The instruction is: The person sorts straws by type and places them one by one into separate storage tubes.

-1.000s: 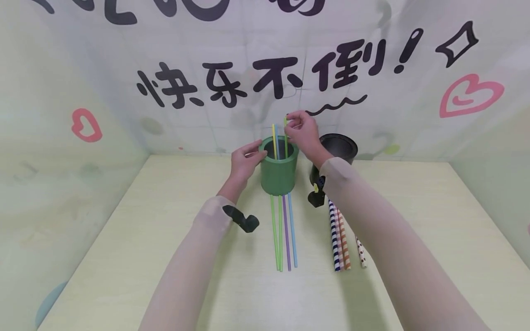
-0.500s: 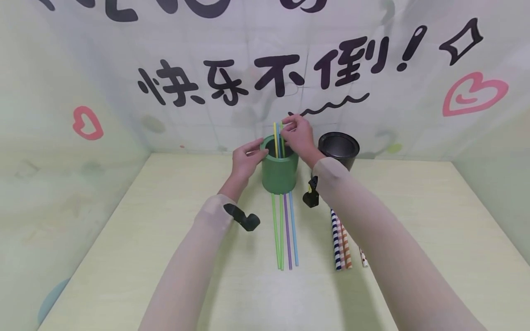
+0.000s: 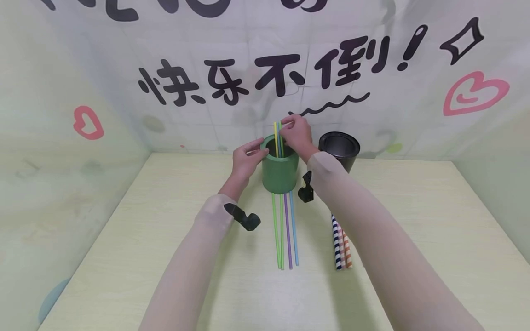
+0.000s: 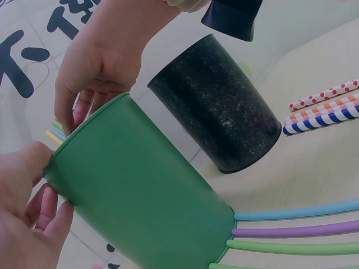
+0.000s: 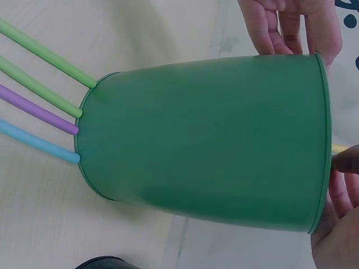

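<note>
A green bucket [image 3: 279, 177] stands upright near the back wall. My left hand [image 3: 245, 162] holds its rim from the left, thumb over the edge and fingers against the outside. Above the opening, my right hand [image 3: 297, 134] pinches the upper end of a green straw [image 3: 281, 128], whose lower part is inside the bucket. A yellow straw [image 3: 276, 140] and a blue straw [image 3: 279, 142] lean beside it. In front of the bucket lie two light green straws [image 3: 275, 234], a purple straw [image 3: 288, 234] and a blue straw [image 3: 294, 234] on the table.
A black bucket [image 3: 339, 146] stands right of the green one, partly behind my right forearm. Striped paper straws [image 3: 337, 250] lie in front of it; a red-dotted straw [image 4: 325, 94] shows in the left wrist view. A printed cloth [image 3: 223, 41] hangs behind.
My right hand has moved left and slightly down with the green straw, bringing it close beside the yellow and blue ones. The left hand stays at the bucket's rim.
</note>
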A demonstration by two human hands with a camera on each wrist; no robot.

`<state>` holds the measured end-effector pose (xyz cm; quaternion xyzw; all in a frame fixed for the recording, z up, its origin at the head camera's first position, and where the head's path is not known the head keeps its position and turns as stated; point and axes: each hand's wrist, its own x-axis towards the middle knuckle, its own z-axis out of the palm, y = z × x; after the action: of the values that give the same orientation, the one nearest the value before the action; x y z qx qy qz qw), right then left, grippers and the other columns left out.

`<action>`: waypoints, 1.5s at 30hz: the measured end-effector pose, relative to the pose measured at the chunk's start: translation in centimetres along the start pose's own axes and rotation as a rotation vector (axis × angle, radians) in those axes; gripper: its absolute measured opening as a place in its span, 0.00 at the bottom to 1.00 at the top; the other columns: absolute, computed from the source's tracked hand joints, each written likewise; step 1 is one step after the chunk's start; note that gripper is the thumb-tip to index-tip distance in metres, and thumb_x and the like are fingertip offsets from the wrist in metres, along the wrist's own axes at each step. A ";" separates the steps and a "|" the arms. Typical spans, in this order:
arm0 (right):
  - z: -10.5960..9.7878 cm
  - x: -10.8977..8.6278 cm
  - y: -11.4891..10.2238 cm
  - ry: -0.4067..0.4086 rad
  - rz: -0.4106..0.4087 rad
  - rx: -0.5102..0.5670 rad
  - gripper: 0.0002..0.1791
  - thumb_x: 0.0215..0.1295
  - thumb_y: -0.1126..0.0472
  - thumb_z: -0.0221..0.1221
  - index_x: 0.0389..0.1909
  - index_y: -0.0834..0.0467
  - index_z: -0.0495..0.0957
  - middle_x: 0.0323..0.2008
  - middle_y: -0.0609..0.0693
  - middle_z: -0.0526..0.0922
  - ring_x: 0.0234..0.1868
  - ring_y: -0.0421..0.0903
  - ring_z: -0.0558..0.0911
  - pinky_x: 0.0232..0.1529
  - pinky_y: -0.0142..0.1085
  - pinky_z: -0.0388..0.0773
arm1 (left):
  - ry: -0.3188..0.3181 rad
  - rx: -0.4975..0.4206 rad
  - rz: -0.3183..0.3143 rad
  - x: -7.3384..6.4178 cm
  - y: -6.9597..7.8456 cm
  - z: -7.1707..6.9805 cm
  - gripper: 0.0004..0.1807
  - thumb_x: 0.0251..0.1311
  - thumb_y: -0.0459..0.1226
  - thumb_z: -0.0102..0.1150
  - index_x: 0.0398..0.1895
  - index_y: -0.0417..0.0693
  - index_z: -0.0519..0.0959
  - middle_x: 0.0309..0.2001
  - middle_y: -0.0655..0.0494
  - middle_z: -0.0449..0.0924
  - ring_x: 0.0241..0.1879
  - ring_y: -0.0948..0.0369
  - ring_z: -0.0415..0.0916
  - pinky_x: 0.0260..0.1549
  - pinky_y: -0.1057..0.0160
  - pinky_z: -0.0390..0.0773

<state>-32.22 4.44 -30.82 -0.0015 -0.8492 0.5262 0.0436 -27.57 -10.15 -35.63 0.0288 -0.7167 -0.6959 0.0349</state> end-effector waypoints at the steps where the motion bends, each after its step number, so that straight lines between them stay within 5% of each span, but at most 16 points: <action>1: 0.0 0.0 0.0 0.000 0.007 0.002 0.17 0.53 0.70 0.55 0.46 0.60 0.75 0.35 0.53 0.77 0.29 0.45 0.77 0.25 0.31 0.81 | -0.002 -0.004 -0.003 0.0 0.0 0.0 0.22 0.55 0.32 0.61 0.55 0.45 0.75 0.51 0.48 0.75 0.48 0.57 0.73 0.45 0.69 0.78; 18: -1.4 -0.3 -0.1 -0.047 0.091 0.160 0.18 0.53 0.72 0.55 0.48 0.62 0.75 0.41 0.57 0.77 0.40 0.49 0.78 0.34 0.38 0.83 | -0.021 -0.008 0.000 0.0 0.0 0.6 0.22 0.54 0.33 0.62 0.55 0.46 0.75 0.49 0.47 0.77 0.48 0.56 0.74 0.44 0.68 0.78; 32: -3.5 -2.3 -0.5 -0.123 0.011 0.266 0.16 0.57 0.72 0.53 0.49 0.67 0.73 0.36 0.54 0.73 0.35 0.45 0.75 0.35 0.41 0.83 | -0.003 0.023 -0.015 0.0 0.0 0.5 0.22 0.54 0.34 0.62 0.55 0.48 0.75 0.51 0.51 0.75 0.48 0.58 0.72 0.45 0.68 0.78; 45: -3.9 -5.9 1.7 -0.266 -0.021 0.219 0.15 0.58 0.69 0.57 0.47 0.68 0.74 0.32 0.53 0.76 0.35 0.47 0.77 0.37 0.47 0.82 | 0.004 0.022 -0.024 0.0 0.1 0.2 0.23 0.54 0.34 0.62 0.55 0.48 0.75 0.52 0.50 0.73 0.50 0.58 0.72 0.45 0.69 0.77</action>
<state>-26.16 8.34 -31.01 0.0817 -0.7852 0.6105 -0.0639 -27.56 -9.98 -35.58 0.0390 -0.7238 -0.6883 0.0276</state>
